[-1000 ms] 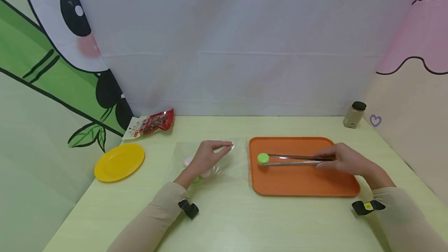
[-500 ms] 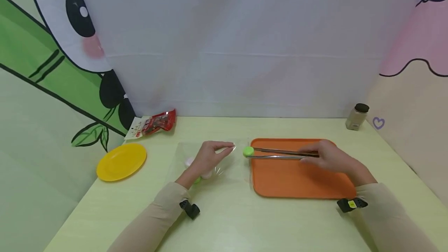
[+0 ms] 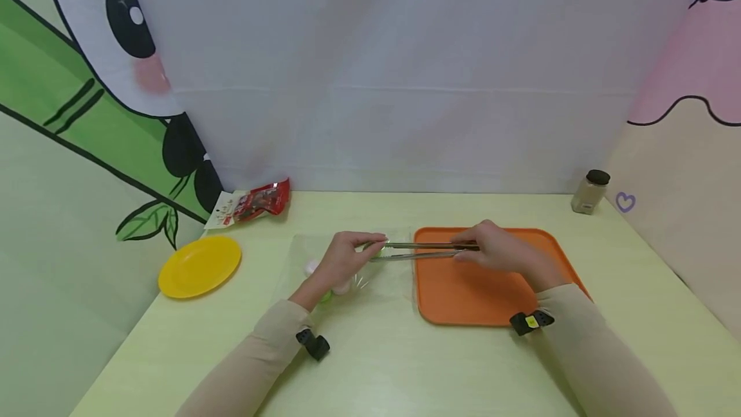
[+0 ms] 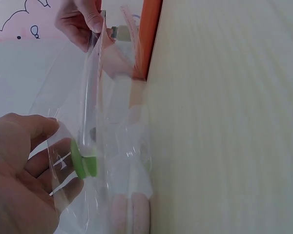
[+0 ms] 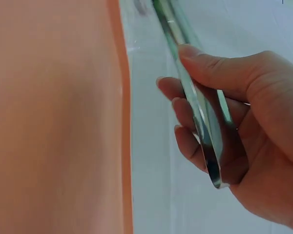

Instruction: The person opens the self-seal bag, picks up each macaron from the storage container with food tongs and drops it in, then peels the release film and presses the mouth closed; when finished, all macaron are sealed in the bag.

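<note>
- Left hand [image 3: 343, 261]: clear bag [image 3: 389, 285] pinched by its film between thumb and forefinger; other fingers seen through the film from the left wrist
- Right hand [image 3: 505, 253]: metal tongs [image 5: 200, 109] gripped, thumb laid on one arm, fingers round the other
- Tong tips: green piece [image 4: 90, 165] clamped between them, beside the left fingers; seemingly inside the bag; contact with those fingers cannot be told
- Handling, as judged: bag mouth best held wide; tongs best slid in slowly and level, so thin film is not snagged; squeeze best eased only once the piece is well past the mouth
- Pink pieces [image 4: 140, 210]: seen through the film
- Orange tray [image 3: 463, 304]: set just beside the bag's right edge; crossed overhead by the tongs
- Table [image 3: 370, 365]: yellow plate [image 3: 199, 268] placed by its left edge; red packet [image 3: 263, 202] by the back left corner; black-capped jar [image 3: 589, 195] by the back right corner
</note>
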{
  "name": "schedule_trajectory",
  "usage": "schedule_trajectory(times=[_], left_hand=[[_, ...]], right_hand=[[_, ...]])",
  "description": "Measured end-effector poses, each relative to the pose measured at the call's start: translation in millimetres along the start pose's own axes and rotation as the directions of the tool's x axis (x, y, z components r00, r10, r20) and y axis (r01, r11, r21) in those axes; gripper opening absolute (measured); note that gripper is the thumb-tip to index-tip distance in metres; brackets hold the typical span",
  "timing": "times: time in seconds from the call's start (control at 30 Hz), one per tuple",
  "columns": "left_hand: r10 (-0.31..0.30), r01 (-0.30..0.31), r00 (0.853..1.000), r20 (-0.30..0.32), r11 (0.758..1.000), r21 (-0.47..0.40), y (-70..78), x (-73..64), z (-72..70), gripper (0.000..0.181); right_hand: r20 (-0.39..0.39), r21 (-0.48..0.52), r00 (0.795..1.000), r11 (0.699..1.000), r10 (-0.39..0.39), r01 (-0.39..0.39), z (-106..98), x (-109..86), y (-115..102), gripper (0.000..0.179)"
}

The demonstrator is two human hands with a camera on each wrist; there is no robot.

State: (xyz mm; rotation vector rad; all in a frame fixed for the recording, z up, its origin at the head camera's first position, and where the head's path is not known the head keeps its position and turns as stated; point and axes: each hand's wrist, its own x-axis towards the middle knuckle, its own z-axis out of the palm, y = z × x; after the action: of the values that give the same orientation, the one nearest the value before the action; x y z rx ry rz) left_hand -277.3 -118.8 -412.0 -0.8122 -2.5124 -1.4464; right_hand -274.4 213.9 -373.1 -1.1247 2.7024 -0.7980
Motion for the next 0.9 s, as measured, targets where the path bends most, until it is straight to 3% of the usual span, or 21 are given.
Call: schedule_trajectory(times=[0.23,0.43,0.9], left_hand=[[-0.016,0.016,1.0,-0.019,1.0,-0.009,0.7,3.1,-4.2,0.02],[-0.031,0.031,0.999,-0.028,0.999,0.021,0.6,4.3,-6.2,0.02],[-0.037,0.037,0.999,0.0,0.999,0.009,-2.2,1.4,3.7,0.02]], right_hand=[[-0.002,-0.021,1.0,1.0,-0.024,0.024,8,23.3,-12,0.03],[-0.022,-0.032,0.999,0.999,0.025,-0.026,14,35.5,-18,0.026],[-0.019,-0.01,0.995,0.995,0.102,-0.102,36,46.3,-27,0.008]])
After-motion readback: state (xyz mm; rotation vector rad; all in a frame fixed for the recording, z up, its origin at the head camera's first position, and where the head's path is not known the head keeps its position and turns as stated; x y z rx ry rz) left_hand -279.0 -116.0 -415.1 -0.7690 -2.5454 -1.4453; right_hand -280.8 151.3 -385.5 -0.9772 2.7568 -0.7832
